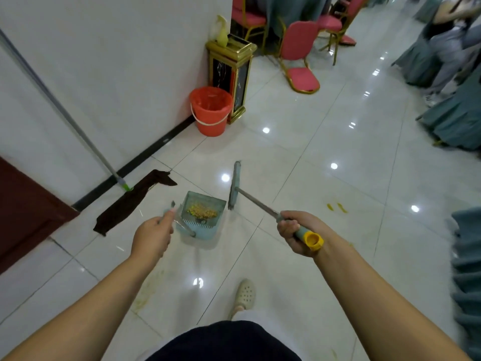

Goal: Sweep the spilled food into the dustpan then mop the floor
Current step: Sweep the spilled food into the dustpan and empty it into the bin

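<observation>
A teal dustpan [203, 220] hangs just above the tiled floor with yellow food scraps [201, 211] heaped inside. My left hand [152, 238] grips the top of its handle. My right hand [295, 230] grips the yellow-capped end of a broom handle; the teal broom head [234, 185] stands on edge right of the dustpan. Two yellow food smears [337, 207] lie on the floor to the right. A mop [132, 200] with a dark cloth head lies on the floor by the wall, its grey pole leaning up-left.
A red bucket [211, 110] with a liner stands by the wall beside a gold-trimmed bin [230, 76]. Pink banquet chairs [299, 56] stand beyond. Teal cloth-covered furniture [466, 272] lines the right side, and a person [447, 48] is at the far right. My shoe [244, 295] shows below.
</observation>
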A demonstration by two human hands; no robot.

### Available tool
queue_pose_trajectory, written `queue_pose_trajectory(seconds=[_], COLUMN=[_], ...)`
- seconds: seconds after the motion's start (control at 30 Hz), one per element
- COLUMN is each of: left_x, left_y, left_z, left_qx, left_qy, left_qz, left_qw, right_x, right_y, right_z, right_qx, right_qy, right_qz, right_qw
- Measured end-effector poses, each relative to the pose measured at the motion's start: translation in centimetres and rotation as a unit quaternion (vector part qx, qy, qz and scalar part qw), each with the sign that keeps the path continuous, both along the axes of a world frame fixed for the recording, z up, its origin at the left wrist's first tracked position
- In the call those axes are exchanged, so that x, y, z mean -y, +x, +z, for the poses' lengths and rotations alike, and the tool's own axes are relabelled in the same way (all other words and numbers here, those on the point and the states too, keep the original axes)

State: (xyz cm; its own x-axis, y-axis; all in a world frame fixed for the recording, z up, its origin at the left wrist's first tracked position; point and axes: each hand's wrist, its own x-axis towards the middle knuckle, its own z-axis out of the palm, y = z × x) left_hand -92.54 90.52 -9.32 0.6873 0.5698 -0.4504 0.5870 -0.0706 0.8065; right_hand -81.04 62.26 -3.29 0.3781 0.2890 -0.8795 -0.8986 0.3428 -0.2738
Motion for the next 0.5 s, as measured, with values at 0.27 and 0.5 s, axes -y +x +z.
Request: queue_pose_trajectory(seconds=[0.27, 0.5], left_x=[4.0, 2.9], left_y=[13.0, 23.8], left_z=[1.2, 3.0], left_qx=[0.021, 0.047], left_qy=[0.02, 0.063], left_qz=[0.088, 0.133], left_qw=[0.996, 0.988], right_x=[3.1, 1.2], right_y=[15.9, 25.6], right_z=[2.1, 1.5], right_qx=[0.017, 0.034], right_qy=[0.005, 0.003], right_qz=[0.053, 0.046], right_qw=[0.998, 0.998])
